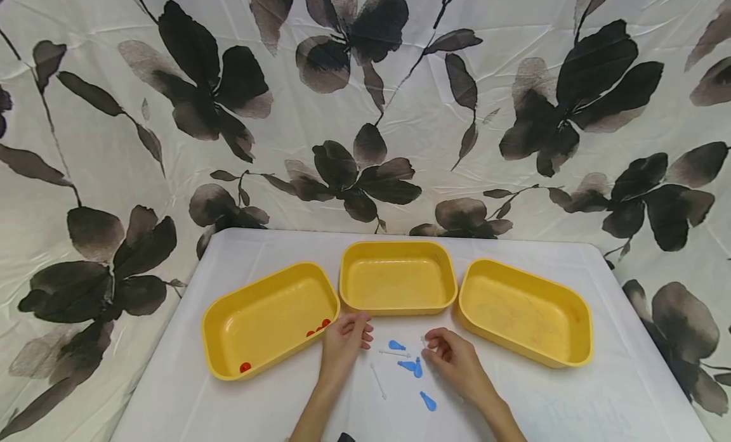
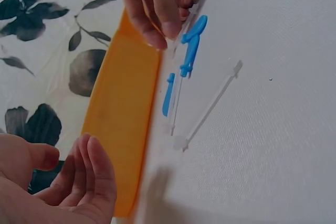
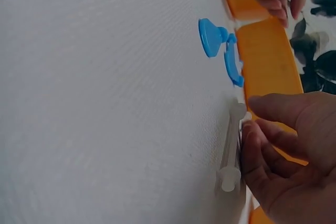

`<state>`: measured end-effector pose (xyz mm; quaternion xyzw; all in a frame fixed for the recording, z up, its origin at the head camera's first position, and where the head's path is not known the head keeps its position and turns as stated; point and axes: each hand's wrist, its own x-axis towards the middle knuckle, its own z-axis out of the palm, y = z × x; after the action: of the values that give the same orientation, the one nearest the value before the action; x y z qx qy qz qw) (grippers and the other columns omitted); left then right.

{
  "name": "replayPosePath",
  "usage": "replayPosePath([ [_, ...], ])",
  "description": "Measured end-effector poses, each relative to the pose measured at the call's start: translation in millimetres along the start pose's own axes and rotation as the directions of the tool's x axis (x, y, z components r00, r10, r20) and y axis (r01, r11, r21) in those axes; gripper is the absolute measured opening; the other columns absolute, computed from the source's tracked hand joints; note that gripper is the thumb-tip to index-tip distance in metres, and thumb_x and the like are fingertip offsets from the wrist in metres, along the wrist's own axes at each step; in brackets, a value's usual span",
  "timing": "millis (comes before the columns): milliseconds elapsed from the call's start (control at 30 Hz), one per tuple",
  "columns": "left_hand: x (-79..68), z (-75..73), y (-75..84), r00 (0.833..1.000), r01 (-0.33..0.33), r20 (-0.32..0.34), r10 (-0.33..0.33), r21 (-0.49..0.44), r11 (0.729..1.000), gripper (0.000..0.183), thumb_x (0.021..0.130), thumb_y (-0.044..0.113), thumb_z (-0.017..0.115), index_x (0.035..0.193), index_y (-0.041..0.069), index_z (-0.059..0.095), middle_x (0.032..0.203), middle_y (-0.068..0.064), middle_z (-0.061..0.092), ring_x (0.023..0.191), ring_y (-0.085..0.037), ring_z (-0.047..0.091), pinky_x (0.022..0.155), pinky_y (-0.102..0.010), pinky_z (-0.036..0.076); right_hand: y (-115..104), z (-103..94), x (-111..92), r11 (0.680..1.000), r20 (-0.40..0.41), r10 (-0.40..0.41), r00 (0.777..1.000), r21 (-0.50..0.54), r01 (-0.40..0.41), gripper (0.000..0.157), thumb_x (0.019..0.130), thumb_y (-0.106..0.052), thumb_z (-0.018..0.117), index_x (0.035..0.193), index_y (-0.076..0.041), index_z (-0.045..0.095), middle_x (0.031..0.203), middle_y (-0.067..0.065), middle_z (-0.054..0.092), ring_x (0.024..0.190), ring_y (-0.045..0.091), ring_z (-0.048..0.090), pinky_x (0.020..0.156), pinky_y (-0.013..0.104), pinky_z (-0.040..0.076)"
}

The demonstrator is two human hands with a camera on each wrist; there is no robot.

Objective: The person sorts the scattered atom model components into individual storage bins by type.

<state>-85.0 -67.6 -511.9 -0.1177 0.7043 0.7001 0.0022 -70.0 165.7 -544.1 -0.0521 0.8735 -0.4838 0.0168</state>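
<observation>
My left hand [image 1: 345,340] hovers empty with loosely bent fingers by the inner corner of the left yellow tray. My right hand [image 1: 454,359] has its thumb and fingertips together at a thin white plastic stick [image 1: 424,342], which it appears to pinch; the fingers mostly hide it. Another white stick with knobbed ends [image 3: 230,150] lies close beside those fingers in the right wrist view. Between the hands are more white sticks [image 1: 378,382] and several small blue teardrop-shaped plastic pieces [image 1: 428,401], two of them touching [image 1: 407,366].
Three yellow trays stand in an arc: the left tray [image 1: 268,290] has several small red pieces [image 1: 245,367], while the middle tray [image 1: 398,277] and right tray [image 1: 525,309] show bare bottoms. A floral cloth [image 1: 365,112] hangs behind the white table [image 1: 188,404].
</observation>
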Motion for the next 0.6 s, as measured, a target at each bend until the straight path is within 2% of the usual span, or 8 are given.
replayPosePath([
  [200, 4.4, 4.7, -5.1, 1.0, 0.016, -0.006, -0.016, 0.0, 1.0, 0.029, 0.106, 0.018, 0.06, 0.11, -0.01, 0.069, 0.091, -0.02, 0.069, 0.072, -0.021, 0.067, 0.062, -0.02, 0.057, -3.0, 0.9, 2.1, 1.0, 0.019, -0.01, 1.0, -0.02, 0.011, 0.022, 0.087, 0.004, 0.078, 0.104, -0.007, 0.07, 0.084, -0.006, 0.061, 0.073, 0.006, 0.054, 0.064, 0.019, 0.05],
  [367, 8.7, 7.7, -8.1, 0.999, 0.034, -0.023, -0.034, 0.005, 0.999, 0.033, 0.107, 0.022, 0.058, 0.11, -0.009, 0.07, 0.091, -0.019, 0.069, 0.069, -0.014, 0.063, 0.061, -0.019, 0.056, -5.0, -0.4, 3.5, 0.999, 0.042, -0.03, 0.999, -0.044, 0.031, 0.018, 0.088, 0.005, 0.076, 0.1, -0.007, 0.07, 0.083, -0.005, 0.061, 0.073, 0.006, 0.055, 0.065, 0.019, 0.051],
  [600, 14.7, 8.8, -8.7, 0.997, 0.076, -0.026, -0.076, 0.019, 0.997, 0.035, 0.108, 0.026, 0.056, 0.106, -0.006, 0.071, 0.092, -0.017, 0.07, 0.07, -0.017, 0.063, 0.06, -0.018, 0.055, -8.7, -3.6, 6.5, 0.997, 0.079, 0.011, 0.997, -0.079, -0.004, 0.016, 0.089, 0.004, 0.075, 0.098, -0.008, 0.07, 0.082, -0.006, 0.061, 0.073, 0.007, 0.056, 0.066, 0.02, 0.052],
])
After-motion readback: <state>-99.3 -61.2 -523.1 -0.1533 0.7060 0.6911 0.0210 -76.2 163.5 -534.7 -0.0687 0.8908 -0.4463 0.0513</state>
